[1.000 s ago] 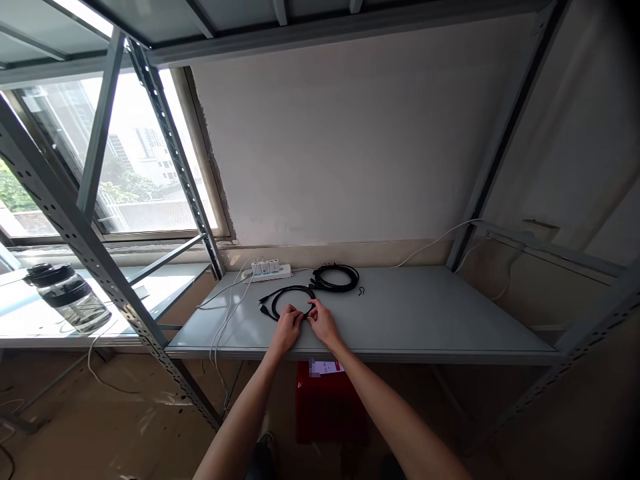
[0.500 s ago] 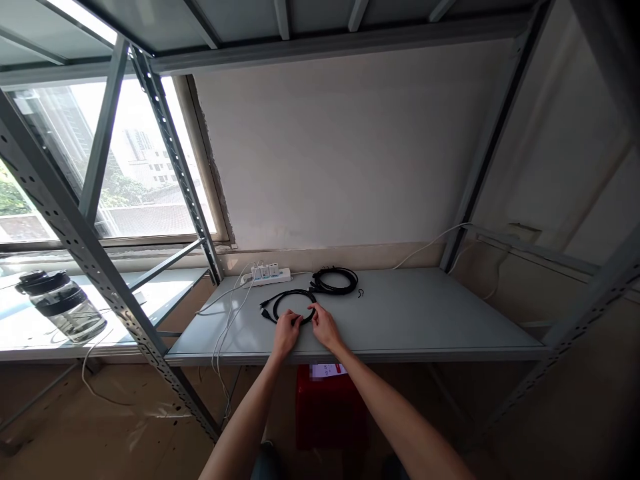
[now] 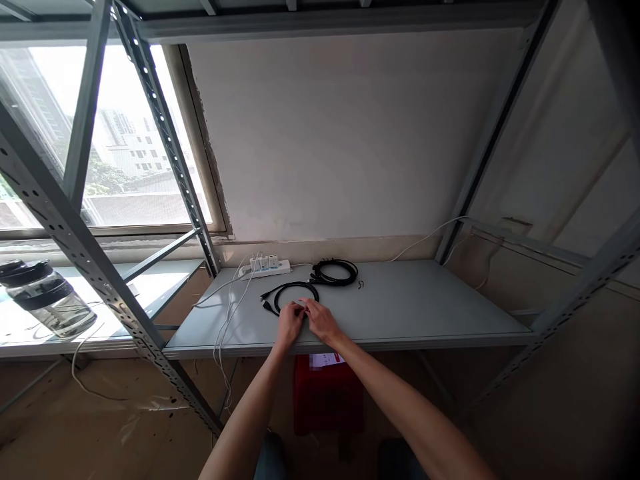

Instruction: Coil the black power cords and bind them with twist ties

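A black cable (image 3: 295,284) lies in a loose coil on the grey shelf, its two plug ends pointing left. My left hand (image 3: 290,324) is closed at the near side of this coil, its fingertips pinching the cable. My right hand (image 3: 321,322) meets it from the right, thumb and fingers pressed together by the left fingertips. Whatever the right fingers pinch is too small and hidden to make out. Just behind, a second, thicker coil of black cable (image 3: 336,281) lies on the shelf, with small black bent ties (image 3: 361,285) to its right.
A white power strip (image 3: 270,268) with plugs and white cords stands at the back left of the shelf (image 3: 425,307). Metal uprights (image 3: 165,140) frame both sides. A water bottle (image 3: 47,297) is on the left-hand surface. Below the shelf edge is a red box (image 3: 327,400).
My right hand has moved left, off the right side of the coil, so its fingertips now meet those of my left hand. The view has tilted slightly down.
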Available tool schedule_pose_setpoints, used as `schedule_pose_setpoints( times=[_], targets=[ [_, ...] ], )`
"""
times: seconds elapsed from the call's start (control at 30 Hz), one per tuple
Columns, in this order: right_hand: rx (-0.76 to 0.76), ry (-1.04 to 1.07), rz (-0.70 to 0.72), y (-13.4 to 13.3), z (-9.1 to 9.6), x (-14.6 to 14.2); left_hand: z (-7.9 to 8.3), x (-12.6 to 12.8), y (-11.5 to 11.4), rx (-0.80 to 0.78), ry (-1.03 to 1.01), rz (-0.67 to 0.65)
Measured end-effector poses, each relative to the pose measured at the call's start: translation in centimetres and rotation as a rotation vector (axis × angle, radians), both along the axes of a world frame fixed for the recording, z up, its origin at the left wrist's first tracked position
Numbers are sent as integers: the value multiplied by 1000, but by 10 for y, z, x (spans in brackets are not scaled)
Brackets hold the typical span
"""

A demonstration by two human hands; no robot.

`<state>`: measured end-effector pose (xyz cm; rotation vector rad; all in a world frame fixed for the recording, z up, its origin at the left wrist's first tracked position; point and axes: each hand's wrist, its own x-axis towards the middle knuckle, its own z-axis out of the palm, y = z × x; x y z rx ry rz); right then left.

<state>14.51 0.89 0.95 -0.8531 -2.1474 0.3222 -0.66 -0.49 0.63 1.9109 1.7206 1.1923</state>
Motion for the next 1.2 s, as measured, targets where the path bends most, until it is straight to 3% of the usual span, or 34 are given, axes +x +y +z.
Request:
schedule_pose_setpoints(
  times=[0.13,0.23,0.43,0.67,1.0,1.2],
  targets=[
    [-120,141,-96,10,-1,-11,-1,1,1,5,96,-12],
    [-212,267,-79,20,-4,-15,-3,1,2,20,132,-4],
    [-475,441,4,36,-7,-11,0,-1,0,-4,-84,22],
    [-495,486,-9,34,-8,-9,6,-2,-5,-34,-238,91],
    [-464,545,-8,43,-18,-11,5,-2,-2,-38,-223,-18],
    [-462,517,-41,41,-18,-10,5,0,-4,-45,-150,1]
  ],
)
